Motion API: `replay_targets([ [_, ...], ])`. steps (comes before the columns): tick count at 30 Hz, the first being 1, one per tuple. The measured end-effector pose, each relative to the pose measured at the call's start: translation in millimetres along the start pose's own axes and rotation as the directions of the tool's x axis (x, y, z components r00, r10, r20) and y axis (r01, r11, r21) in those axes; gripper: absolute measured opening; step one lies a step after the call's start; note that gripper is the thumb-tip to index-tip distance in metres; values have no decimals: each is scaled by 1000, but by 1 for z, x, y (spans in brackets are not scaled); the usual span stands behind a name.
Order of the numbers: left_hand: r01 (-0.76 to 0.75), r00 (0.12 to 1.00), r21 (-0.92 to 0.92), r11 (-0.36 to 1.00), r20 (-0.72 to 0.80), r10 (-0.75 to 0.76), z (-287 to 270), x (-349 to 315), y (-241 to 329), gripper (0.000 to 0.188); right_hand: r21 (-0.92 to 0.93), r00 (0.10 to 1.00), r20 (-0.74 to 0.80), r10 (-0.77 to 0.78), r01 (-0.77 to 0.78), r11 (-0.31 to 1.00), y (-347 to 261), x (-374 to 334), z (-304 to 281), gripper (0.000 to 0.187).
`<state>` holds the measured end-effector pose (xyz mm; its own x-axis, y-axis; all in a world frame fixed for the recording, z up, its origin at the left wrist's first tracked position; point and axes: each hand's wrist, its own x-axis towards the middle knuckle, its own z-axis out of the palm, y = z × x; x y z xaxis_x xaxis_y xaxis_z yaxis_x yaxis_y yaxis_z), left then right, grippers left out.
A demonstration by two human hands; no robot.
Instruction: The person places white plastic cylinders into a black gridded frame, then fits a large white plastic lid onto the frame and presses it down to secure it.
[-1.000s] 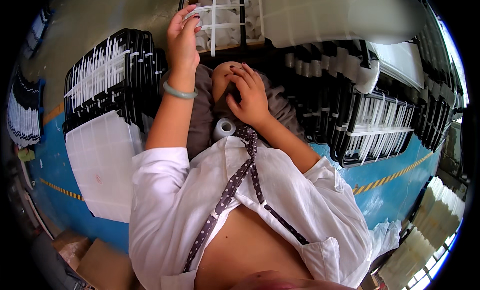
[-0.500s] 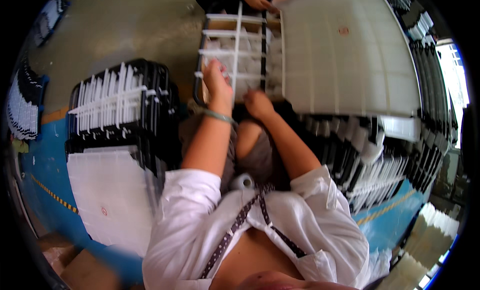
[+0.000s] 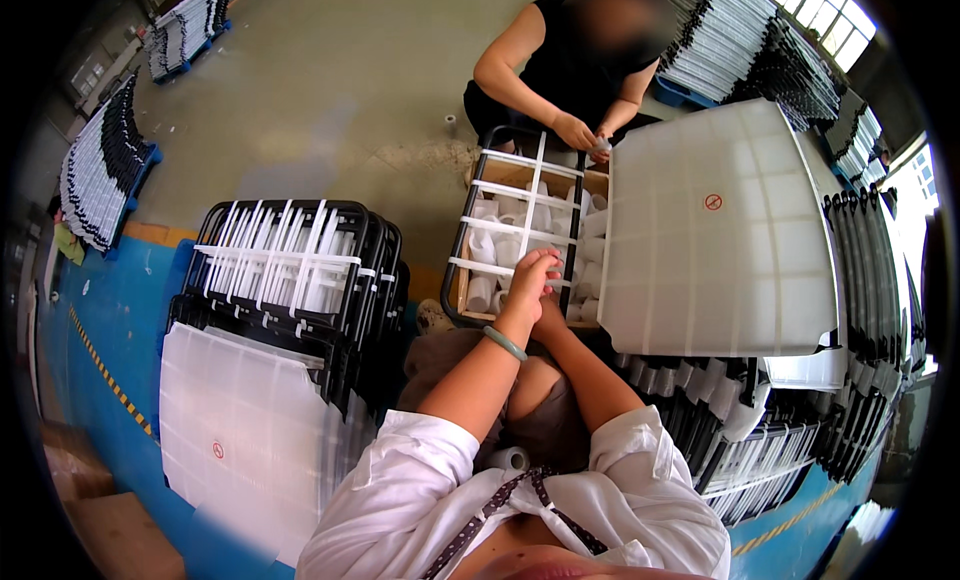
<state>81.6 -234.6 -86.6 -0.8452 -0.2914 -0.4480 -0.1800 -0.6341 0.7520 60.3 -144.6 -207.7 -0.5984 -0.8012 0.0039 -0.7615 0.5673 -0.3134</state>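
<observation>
A black tube frame [image 3: 577, 205] with crossed white straps [image 3: 536, 180] lies over a cardboard box [image 3: 462, 288] of white rolls [image 3: 481, 248]. My left hand [image 3: 530, 283], with a green bangle at its wrist, is closed at the frame's near right corner. Its fingers curl around something small and greyish that I cannot make out. Just behind and below it is my right hand [image 3: 549, 318], its fingers hidden by the left. Another white roll [image 3: 513, 459] rests by my lap.
Beyond the box, a co-worker's hands [image 3: 580, 135] hold a small pale piece at the frame's far corner. A large translucent white panel [image 3: 720, 280] stands at right. Stacked strapped frames [image 3: 280, 255] and white panels [image 3: 235, 410] are at left. Striped tape [image 3: 110, 370] crosses the blue floor.
The view has tilted up, showing more of the co-worker. My hands, apart before at the frame's near edge, are now together near its right corner.
</observation>
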Motion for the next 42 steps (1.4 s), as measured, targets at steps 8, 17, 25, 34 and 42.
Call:
replay_targets([
  [8, -314, 948, 99, 944, 85, 307, 4, 22, -28, 18, 312, 914, -240, 327, -246, 918, 6, -30, -43, 26],
  [17, -162, 885, 289, 943, 466, 9, 27, 1, -26, 47, 971, 529, 64, 846, 163, -175, -10, -74, -112, 26],
  [25, 64, 742, 474, 878, 566, -360, 31, -21, -13, 56, 977, 372, -105, 922, 212, 25, -7, -109, -94, 22],
  [34, -356, 911, 826, 437, 202, 360, 7, 22, -52, 43, 920, 721, 390, 572, -327, -216, 0, -131, -87, 19],
  [42, -519, 845, 799, 303, 427, 322, 21, 29, -88, 41, 817, 772, 402, 493, -545, 187, 39, -139, -57, 23],
])
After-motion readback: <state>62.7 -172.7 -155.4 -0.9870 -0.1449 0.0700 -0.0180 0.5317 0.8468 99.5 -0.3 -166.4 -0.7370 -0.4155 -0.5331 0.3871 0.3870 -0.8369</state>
